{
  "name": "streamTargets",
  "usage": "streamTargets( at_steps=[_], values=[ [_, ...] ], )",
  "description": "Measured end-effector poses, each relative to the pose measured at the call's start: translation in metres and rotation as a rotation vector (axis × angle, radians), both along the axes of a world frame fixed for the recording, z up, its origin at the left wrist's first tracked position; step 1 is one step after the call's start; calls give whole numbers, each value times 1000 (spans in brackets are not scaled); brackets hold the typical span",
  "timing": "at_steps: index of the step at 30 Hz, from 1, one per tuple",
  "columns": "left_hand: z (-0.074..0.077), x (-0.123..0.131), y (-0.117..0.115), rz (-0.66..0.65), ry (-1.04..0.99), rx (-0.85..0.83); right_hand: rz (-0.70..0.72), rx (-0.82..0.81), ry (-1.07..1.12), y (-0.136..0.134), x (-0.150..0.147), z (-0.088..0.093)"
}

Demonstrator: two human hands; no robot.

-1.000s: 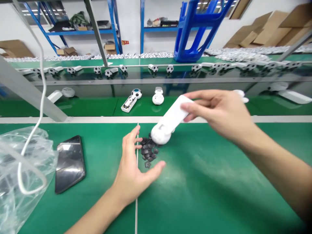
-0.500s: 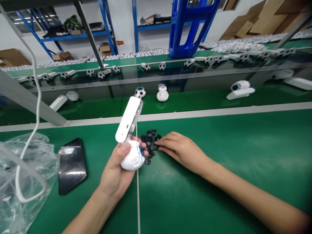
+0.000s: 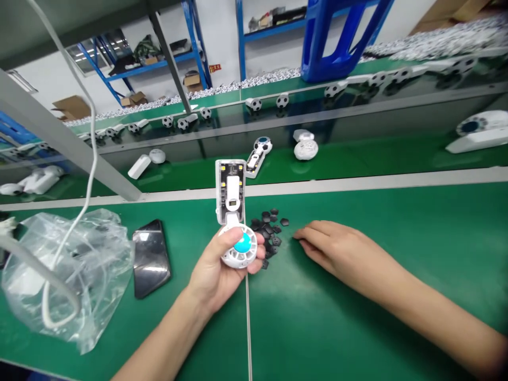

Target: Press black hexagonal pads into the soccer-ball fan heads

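Note:
My left hand grips the round body of a white folding LED lamp. Its panel is unfolded upward, with small yellow LEDs and a circuit board under a clear cover. On the round body, white spokes surround a bright blue disc, and my thumb rests at its edge. To the right, a loose pile of small black pentagon pieces lies on the green table. My right hand is just right of this pile, fingertips pinched together; whether a piece is between them is hidden.
A dark phone and a clear plastic bag lie at left, below a hanging white cable. Beyond the table's pale edge strip, similar white lamps sit on a green surface. A grey post slants at left.
The lamp has been turned in my left hand, so the LED panel and blue disc now face me. My right hand has drawn away rightward from the black pieces. The view has shifted.

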State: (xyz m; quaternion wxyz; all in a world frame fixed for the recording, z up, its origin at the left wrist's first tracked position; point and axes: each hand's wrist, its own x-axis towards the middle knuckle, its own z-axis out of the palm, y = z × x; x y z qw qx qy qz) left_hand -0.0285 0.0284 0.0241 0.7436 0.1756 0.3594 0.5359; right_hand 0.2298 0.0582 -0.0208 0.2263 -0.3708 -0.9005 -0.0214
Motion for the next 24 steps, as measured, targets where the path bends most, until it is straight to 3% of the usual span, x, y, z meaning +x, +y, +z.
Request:
streamTargets(
  at_steps=[5,7,9,13,19,22,24],
  values=[
    [-2,0,-3,3,10,20,33,106,297,-15,-2,24],
    [-2,0,-5,-21,19,22,12,72,451,-27,-4,36],
    [-2,1,-7,-56,4,17,38,8,471,-39,-4,44],
    [-3,7,-13,-111,99,96,67,-5,477,-58,-3,43],
    [-10,14,-18,-208,227,206,127,-129,605,-54,-18,47],
    [-13,16,-20,-206,226,223,-40,-318,841,-53,-35,50],
    [-15,17,-23,-221,211,229,-145,-664,1010,-54,-44,49]
  ],
)
